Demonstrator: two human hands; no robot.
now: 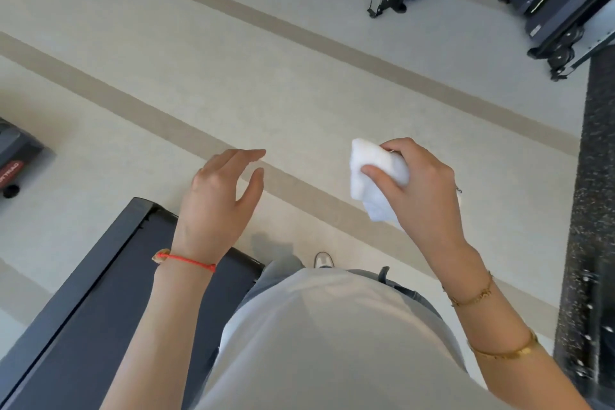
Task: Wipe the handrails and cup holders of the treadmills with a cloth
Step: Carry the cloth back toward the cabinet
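The right hand (422, 186) clutched the folded cloth (377, 176); the left hand (221, 200) hung slack, above the treadmill deck (83, 309). No handrail showed; she seemed between machines, needing to reach one.

Bare forearms, no sleeves reaching the wrists. Around the wrist of the left hand (219, 200), a thin red cord bracelet (186, 260) with a small tan bead or knot at the outer side. Below the right hand (422, 190), a fine gold chain bracelet (472, 299), and farther up that forearm a broader gold bangle (506, 350). Over the torso, a plain light grey top (332, 343). Beneath it, grey trousers (266, 280), and one pale shoe tip (323, 260) peeking out.
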